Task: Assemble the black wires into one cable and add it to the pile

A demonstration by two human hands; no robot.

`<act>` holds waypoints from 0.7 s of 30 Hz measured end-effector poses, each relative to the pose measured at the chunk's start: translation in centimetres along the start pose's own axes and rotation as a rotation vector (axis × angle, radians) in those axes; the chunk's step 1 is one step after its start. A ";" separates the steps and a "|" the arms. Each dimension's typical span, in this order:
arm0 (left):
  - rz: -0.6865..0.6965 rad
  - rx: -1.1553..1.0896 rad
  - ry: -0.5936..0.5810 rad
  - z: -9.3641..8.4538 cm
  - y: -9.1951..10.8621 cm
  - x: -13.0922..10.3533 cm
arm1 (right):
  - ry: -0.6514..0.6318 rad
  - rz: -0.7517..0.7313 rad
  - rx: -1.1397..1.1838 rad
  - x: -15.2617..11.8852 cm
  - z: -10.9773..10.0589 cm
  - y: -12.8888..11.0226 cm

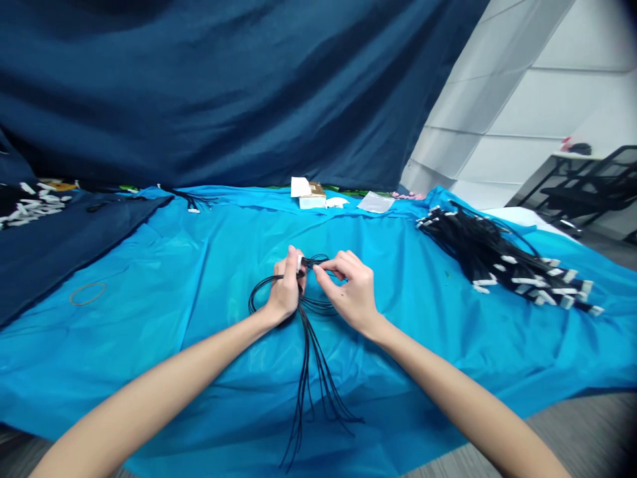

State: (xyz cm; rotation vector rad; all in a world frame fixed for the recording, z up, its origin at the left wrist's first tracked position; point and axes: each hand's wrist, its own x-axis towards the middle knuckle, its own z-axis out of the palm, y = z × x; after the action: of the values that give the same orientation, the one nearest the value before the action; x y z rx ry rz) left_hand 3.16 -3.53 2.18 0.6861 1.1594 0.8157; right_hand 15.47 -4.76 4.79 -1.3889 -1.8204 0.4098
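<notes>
Surface: you work over a blue sheet (209, 372), creased throughout and hanging down at the near edge, with grey floor (592, 431) beyond it. A dark cloth (94, 245) covers the left side; a tan ring (87, 304) lies near it. Far edge: a small box (312, 199) and a pale sheet (377, 202). Right: a heap of black cables (472, 242) with white ends.

Room: a navy curtain (223, 99) closes the back; white panels (517, 106) slope at right, with a desk (572, 157) and 1 black chair (592, 192) behind.

Hands: your left hand (286, 289) is closed around a black wire bundle (305, 332), above the middle of the blue sheet, a white connector (299, 263) at the thumb. Loops show on both sides; loose ends fan down towards you. Your right hand (351, 289) has its fingertips drawn close at the strands; whether they pinch any, you cannot tell.

Hard to see: the bundle's middle is behind your left hand; both forearms leave the lower edge; white pieces at far left are cut off; the desk items are blurred.
</notes>
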 end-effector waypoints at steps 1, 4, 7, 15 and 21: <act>0.060 0.026 0.030 0.0 -0.1 0.0 | 0.004 -0.024 -0.018 -0.1 0.0 0.0; 0.161 0.089 0.062 0.1 -0.3 0.2 | 0.005 -0.114 -0.087 -0.3 0.1 0.4; 0.173 0.091 0.020 0.1 -0.4 0.2 | -0.016 -0.205 -0.145 -0.5 0.2 0.8; 0.189 0.114 -0.061 0.0 -0.7 0.2 | -0.041 -0.340 -0.248 -0.7 0.3 1.3; 0.057 -0.061 -0.161 0.3 0.2 0.4 | -0.023 -0.341 -0.240 -0.4 0.3 1.4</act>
State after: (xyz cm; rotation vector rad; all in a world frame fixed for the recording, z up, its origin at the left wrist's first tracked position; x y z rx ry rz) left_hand 3.54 -3.11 2.18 0.7240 0.9697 0.8250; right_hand 16.14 -4.63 3.48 -1.1967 -2.1305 0.0309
